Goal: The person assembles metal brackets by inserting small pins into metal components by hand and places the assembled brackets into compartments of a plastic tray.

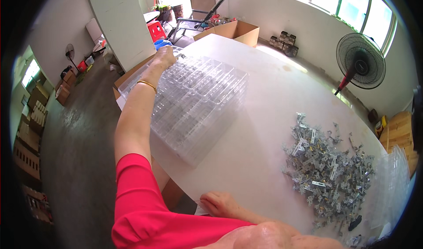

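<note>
Head view: clear trays (198,112) stand stacked; many metal parts (328,167) remain loose on the worktop (264,103). Left hand (165,56) is at the trays' far end, right hand (220,204) near the worktop's edge; I cannot tell either grip.

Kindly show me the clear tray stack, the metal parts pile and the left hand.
Clear tray stack (194,103): head view, upper surface.
Metal parts pile (328,169): head view, middle of heap.
Left hand (165,56): head view, back of hand.
</note>
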Tool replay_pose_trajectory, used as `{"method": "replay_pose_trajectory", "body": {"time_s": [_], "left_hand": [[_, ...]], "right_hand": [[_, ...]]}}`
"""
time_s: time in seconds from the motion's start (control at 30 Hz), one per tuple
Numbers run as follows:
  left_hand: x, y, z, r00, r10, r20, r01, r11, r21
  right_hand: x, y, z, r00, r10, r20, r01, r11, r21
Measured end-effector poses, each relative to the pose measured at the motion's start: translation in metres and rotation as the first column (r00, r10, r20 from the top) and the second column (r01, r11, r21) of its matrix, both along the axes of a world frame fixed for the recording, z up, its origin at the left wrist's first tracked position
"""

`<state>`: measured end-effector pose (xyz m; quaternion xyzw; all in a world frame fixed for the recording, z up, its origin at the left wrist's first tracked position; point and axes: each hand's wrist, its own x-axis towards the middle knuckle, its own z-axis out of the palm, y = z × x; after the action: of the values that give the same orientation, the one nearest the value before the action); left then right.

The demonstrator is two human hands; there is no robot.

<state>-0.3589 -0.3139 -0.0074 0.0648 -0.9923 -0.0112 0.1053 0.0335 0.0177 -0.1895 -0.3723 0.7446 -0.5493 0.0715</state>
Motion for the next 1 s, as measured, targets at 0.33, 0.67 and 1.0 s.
{"method": "replay_pose_trajectory", "body": {"time_s": [0.33, 0.67, 1.0], "left_hand": [[-0.005, 0.000, -0.018, 0.991, -0.041, -0.131, 0.042, 0.999, 0.010], [-0.009, -0.010, -0.028, 0.973, -0.050, -0.227, 0.043, 0.998, -0.035], [0.008, -0.020, -0.019, 0.943, -0.072, -0.324, 0.039, 0.994, -0.106]], "right_hand": [[0.003, 0.001, -0.001, 1.000, -0.009, 0.013, 0.008, 0.999, 0.051], [0.002, 0.000, -0.003, 1.000, -0.001, 0.020, 0.000, 0.999, 0.036], [0.009, -0.004, -0.004, 1.000, -0.010, 0.012, 0.010, 0.999, 0.043]]}}
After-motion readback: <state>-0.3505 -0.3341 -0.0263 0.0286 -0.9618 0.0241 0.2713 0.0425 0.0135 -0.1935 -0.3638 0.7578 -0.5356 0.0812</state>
